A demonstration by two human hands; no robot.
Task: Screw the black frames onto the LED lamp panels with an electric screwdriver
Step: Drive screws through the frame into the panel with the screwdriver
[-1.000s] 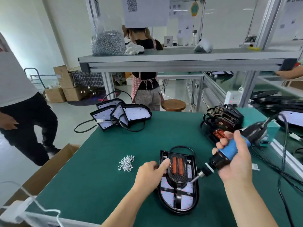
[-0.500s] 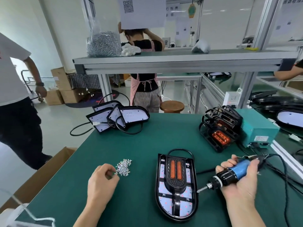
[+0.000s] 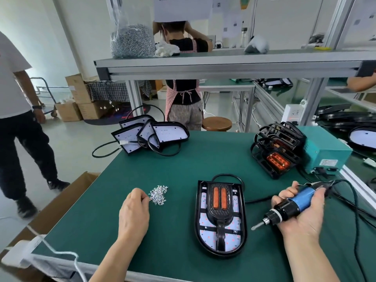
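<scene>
- Since a second ago, the left hand has left the frame and gone to the screws; the right hand has drawn the screwdriver off to the right of the panel.
- Table: green mat, with a shelf above its far edge.
- Panel: lies flat at centre front, rounded end toward the person, its cable looping out behind it.
- Frame: seated on the panel, two orange bars at its far end, black stem running down the middle.
- Back left: a pile of bare panels, overlapping, with their cables.
- Back right: a stack of frames leaning against a teal box.
- Bag of screws: stands on the shelf, left end.
- Right hand: wrapped round the blue body of the screwdriver; the bit points left and down, just beside the panel's right edge, not touching it.
- Left hand: knuckles up, fingertips curled at the near left edge of the screws; whether a screw is pinched cannot be told.
- Screws: a small loose heap on the mat, left of the panel and apart from it.
</scene>
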